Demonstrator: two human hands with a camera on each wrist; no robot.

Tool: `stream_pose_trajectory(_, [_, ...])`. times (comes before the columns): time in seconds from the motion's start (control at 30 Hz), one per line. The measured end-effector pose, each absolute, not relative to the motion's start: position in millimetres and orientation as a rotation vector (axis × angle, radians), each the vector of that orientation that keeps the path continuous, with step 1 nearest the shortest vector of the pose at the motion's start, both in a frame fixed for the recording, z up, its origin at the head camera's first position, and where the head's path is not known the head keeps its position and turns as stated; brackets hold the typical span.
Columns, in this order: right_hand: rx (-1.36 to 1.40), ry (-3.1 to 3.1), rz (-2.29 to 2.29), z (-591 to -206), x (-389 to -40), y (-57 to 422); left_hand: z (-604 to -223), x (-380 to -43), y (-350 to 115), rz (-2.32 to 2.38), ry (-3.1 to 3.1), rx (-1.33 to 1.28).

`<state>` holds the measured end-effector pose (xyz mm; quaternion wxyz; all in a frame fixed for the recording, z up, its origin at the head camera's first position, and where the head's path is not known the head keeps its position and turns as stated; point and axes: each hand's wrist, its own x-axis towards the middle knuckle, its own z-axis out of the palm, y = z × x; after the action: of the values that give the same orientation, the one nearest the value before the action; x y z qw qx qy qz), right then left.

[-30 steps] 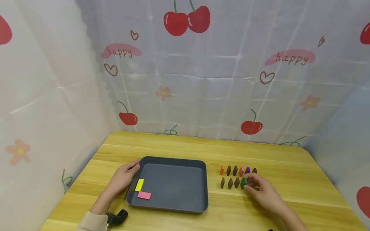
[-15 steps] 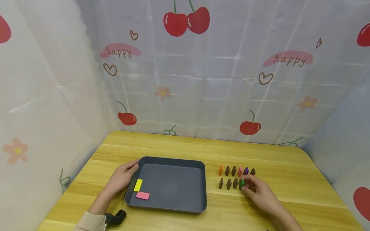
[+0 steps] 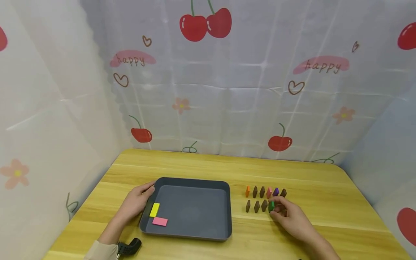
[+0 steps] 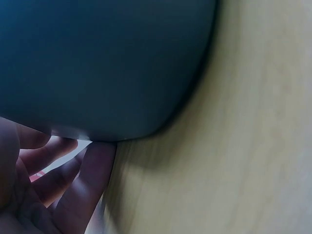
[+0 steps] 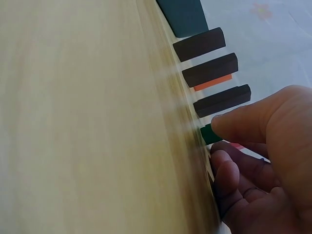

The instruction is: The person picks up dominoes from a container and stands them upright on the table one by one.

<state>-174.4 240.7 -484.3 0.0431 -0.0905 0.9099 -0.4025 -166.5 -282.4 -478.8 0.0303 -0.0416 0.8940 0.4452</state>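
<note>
In the head view, my right hand (image 3: 290, 217) pinches a green domino (image 3: 271, 206) between thumb and fingers. The green domino stands upright at the right end of the front row, beside a dark brown domino (image 3: 264, 206). The right wrist view shows my thumb on the green domino (image 5: 209, 135), with its far side hidden. My left hand (image 3: 134, 202) rests against the left side of a dark grey tray (image 3: 188, 237). In the left wrist view, extended fingers (image 4: 92, 168) touch the tray's outer wall. A yellow domino (image 3: 154, 209) and a pink domino (image 3: 160, 221) lie in the tray.
Behind the front row stands another row, with an orange domino (image 3: 247, 191), a pink domino (image 3: 269, 192), a purple domino (image 3: 276, 191) and dark brown ones. A black strap-like object (image 3: 130, 247) is by my left wrist. A cherry-print curtain (image 3: 211, 108) encloses the wooden table (image 3: 182, 164).
The head view has shifted slightly, so everything sits a little further left. Both hands keep their places at the tray and the green domino.
</note>
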Motion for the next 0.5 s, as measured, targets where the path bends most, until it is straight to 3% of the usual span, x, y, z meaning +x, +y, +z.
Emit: stream_pose_trajectory(0.5, [-0.304,2.810,-1.252,-485.9,-174.7,240.5,-480.6,-167.0,-282.5,1.370,2.753,-0.136])
